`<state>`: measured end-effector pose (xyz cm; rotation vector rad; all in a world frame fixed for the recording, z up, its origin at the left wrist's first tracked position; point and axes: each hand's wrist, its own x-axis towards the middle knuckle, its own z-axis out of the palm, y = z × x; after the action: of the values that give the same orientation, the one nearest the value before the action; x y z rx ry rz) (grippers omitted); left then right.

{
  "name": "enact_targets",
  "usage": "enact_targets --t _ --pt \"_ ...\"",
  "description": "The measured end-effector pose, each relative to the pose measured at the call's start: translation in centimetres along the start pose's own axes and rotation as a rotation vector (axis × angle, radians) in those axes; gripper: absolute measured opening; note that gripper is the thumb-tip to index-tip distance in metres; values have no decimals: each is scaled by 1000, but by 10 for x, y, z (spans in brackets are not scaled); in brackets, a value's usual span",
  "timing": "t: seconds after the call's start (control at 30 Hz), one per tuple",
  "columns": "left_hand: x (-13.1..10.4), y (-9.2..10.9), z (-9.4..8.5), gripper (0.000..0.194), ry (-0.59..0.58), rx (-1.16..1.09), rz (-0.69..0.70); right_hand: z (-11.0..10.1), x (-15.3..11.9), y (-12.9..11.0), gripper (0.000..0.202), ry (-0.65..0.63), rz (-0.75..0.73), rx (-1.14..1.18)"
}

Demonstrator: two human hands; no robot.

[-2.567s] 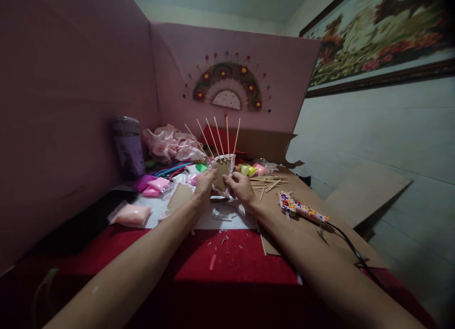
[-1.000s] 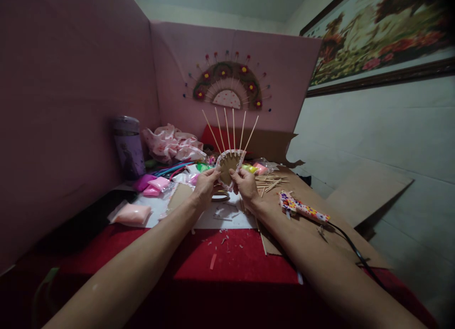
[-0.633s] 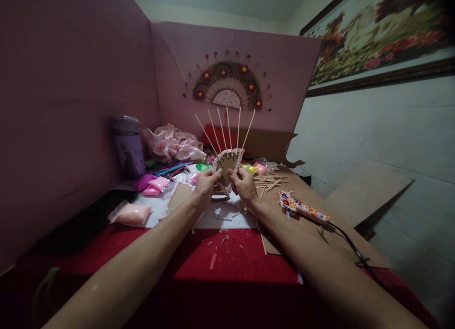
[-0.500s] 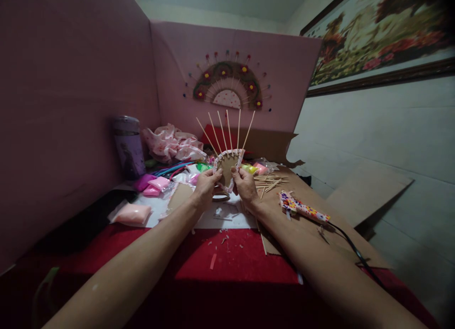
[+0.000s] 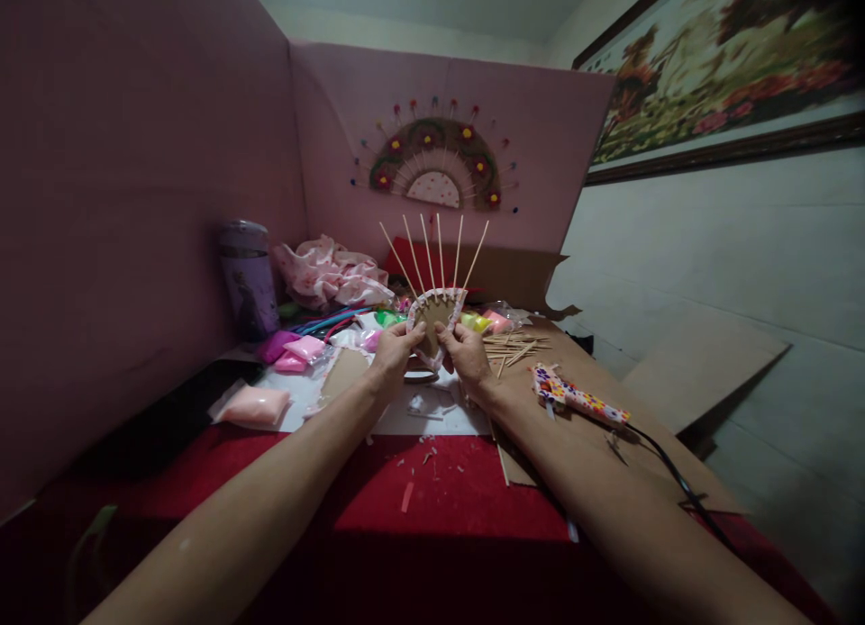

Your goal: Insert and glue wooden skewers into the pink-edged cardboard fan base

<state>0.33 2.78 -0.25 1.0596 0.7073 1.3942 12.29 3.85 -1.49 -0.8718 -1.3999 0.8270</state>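
Between my two hands is a small cardboard fan piece (image 5: 436,323) with a pale cloth-covered rim. Several thin wooden sticks (image 5: 441,251) stand up from its curved top edge, spread like rays. My left hand (image 5: 396,350) pinches its left side, thumb on the bare cardboard face. My right hand (image 5: 466,350) grips its right side the same way. The fingers behind the piece are partly hidden. Just below it, a dark-rimmed round item (image 5: 423,373) lies on the white sheet (image 5: 405,420), partly covered; I cannot tell its kind.
A flower-patterned glue gun (image 5: 578,400) with a black cord lies on cardboard at right, near loose wooden sticks (image 5: 517,348). Clay packets (image 5: 253,403), a purple tumbler (image 5: 249,278) and crumpled cloth (image 5: 331,274) are at left. A finished fan (image 5: 432,161) hangs on the pink back panel.
The fan piece has tipped slightly, its stick tips now a little lower and further right. Both hands keep their hold. The whole view has shifted very slightly.
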Motion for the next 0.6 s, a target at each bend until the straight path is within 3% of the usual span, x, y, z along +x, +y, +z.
enact_targets --t 0.4,0.6 --pt "-5 8 7 27 75 26 -31 0 4 6 46 -17 -53 -100" --pt "-5 6 5 32 41 10 -40 0 4 7 46 -17 -56 -101"
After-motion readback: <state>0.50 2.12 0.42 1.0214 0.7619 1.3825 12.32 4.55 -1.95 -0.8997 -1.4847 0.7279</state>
